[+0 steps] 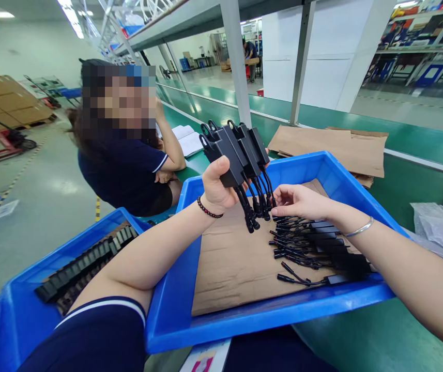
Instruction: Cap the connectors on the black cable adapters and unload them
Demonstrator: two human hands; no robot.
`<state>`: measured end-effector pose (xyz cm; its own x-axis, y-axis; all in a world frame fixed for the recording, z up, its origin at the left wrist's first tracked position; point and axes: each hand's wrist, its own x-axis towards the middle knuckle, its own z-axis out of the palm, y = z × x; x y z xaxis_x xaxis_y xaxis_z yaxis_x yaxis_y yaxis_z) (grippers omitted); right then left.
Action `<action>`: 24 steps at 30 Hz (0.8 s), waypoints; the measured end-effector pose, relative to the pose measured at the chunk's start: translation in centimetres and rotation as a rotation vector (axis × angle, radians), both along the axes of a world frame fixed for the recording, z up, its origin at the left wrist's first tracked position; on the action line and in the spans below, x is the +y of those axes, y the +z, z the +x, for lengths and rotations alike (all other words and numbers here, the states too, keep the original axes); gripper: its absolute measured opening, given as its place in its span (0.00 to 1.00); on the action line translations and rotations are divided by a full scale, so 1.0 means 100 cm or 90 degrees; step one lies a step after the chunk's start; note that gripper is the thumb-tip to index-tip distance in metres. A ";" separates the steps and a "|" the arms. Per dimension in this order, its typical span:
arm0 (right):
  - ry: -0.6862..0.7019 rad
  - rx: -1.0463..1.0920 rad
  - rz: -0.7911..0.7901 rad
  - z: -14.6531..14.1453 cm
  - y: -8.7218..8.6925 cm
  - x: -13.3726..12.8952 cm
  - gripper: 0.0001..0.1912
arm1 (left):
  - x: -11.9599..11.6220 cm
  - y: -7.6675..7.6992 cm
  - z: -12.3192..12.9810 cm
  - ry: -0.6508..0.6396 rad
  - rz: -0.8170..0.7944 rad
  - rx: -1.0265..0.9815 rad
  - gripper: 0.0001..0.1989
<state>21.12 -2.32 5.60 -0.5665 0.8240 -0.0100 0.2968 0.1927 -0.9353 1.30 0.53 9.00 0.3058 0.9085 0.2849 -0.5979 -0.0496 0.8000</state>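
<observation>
My left hand (219,183) is wrapped around several flat black rectangular modules (233,155) with short cables, held up above a blue bin (170,289). Loops stick out at their tops, and the cables (258,199) hang down, ending in round connectors. At the right side of this bunch, my right hand (296,201) has thumb and fingers pinched together at the cable ends; its fingertips partly hide what they grip. Below it, more modules of this kind (330,240) lie in a row on brown cardboard (237,258) lining the bin, cables pointing left.
Another blue bin (23,289) with rows of black modules stands at the left. A person in a dark shirt (124,170) sits beyond it, near an open notebook (188,139). Cardboard sheets (330,147) and clear plastic bags (442,227) lie on the green bench. Metal posts (237,62) rise behind.
</observation>
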 end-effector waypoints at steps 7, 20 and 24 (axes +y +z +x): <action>-0.147 0.023 0.079 -0.003 -0.001 -0.001 0.39 | 0.006 -0.004 0.005 0.009 -0.055 0.042 0.16; -0.170 0.077 0.227 -0.037 -0.002 -0.018 0.56 | -0.021 -0.020 0.033 -0.019 -0.120 0.116 0.15; -0.184 0.052 0.215 -0.051 -0.011 -0.027 0.54 | -0.040 -0.020 0.036 -0.034 -0.153 0.177 0.15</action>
<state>16.00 -4.99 4.52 -0.3005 0.8980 0.3213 0.3118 0.4109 -0.8567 4.89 -3.46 7.01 0.3903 0.9200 -0.0361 -0.3524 0.1855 0.9173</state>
